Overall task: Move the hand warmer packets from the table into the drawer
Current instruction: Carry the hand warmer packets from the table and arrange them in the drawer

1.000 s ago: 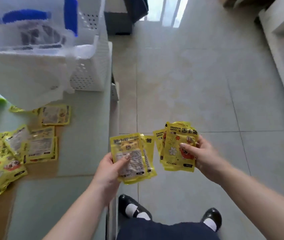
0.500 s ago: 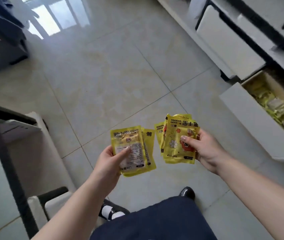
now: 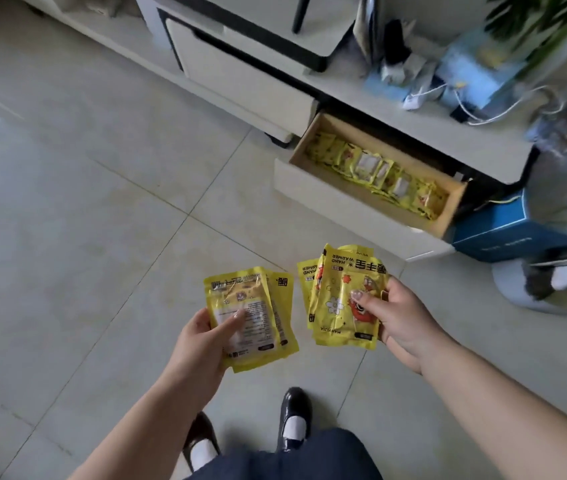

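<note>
The person stands on the pale tiled floor (image 3: pixel 108 188), a step short of the open cream-fronted wooden drawer (image 3: pixel 351 199), which sits low under the white cabinet (image 3: pixel 413 112) and already carries a row of yellow packets (image 3: pixel 375 168) along its length. To finish this carry well, I would bend down close, bring each bundle over a bare stretch of the drawer bottom and lay it flat rather than drop it from standing height; the foil is slick and a fanned stack would scatter onto the tiles.

The left hand (image 3: pixel 202 337) grips a small stack of glossy yellow foil hand warmer packets (image 3: pixel 250 317), thumb pressed across the printed back. The right hand (image 3: pixel 392 317) pinches a second, thicker fan of the same yellow packets (image 3: pixel 340 299), thumb on the front. Both bundles hang in mid-air over the floor, near the drawer but outside it.
</note>
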Demonstrator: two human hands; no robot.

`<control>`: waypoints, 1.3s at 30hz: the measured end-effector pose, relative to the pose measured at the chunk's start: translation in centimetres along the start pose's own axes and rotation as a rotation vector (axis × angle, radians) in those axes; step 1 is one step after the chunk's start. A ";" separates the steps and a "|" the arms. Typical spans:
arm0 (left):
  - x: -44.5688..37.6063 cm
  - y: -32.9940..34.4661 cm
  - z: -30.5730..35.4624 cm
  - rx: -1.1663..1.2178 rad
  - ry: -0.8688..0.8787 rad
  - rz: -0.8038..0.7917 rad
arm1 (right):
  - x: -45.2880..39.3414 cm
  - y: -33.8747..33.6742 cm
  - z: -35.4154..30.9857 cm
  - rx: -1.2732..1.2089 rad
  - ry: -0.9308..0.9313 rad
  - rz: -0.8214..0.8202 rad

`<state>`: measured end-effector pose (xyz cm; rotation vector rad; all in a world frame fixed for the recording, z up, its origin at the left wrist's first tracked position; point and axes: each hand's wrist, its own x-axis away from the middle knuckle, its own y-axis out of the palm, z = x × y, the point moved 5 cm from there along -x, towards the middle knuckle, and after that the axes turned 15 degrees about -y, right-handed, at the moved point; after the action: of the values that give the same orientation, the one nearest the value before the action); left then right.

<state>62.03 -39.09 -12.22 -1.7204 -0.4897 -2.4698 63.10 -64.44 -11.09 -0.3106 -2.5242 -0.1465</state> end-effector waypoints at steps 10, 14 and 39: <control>-6.0 11.2 6.8 -0.191 -0.044 -0.099 | -5.2 -7.8 -3.3 -0.089 0.041 0.221; -9.2 14.0 11.4 -0.278 -0.070 -0.128 | -8.5 -8.5 -5.4 -0.139 0.042 0.299; -42.7 28.7 26.4 -0.688 -0.008 -0.084 | -41.7 -12.5 0.9 -0.199 -0.051 0.426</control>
<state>108.43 -62.55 -37.58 -1.9326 0.3513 -2.9030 92.88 -84.29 -35.93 -0.9296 -2.4328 -0.2225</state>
